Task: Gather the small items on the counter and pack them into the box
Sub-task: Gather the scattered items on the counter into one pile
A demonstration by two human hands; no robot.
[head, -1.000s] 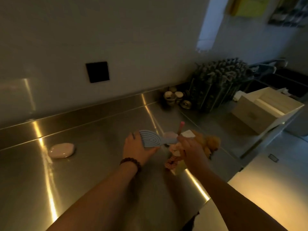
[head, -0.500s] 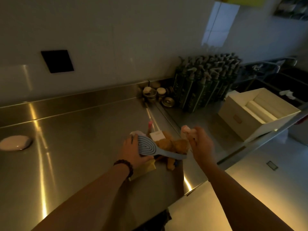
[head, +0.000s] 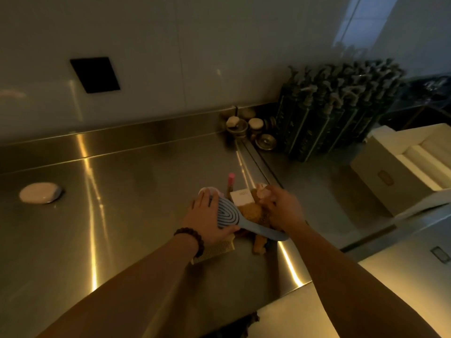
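Near the table's front edge, the left hand (head: 207,215) is gripping the blue hairbrush (head: 234,215); the right hand (head: 283,211) is pinching a small pale item (head: 262,191) over the brown plush toy (head: 251,212). At the table's right end, the open box (head: 380,176) is sitting well apart.

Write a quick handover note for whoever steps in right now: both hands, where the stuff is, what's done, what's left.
Left hand grips the blue hairbrush by its head.
Right hand pinches a small pale item over the plush toy.
Pile on the counter: comb, pink tube, white card.
White oval piece lies apart, far left.
Box stands right; none of these is in it yet.
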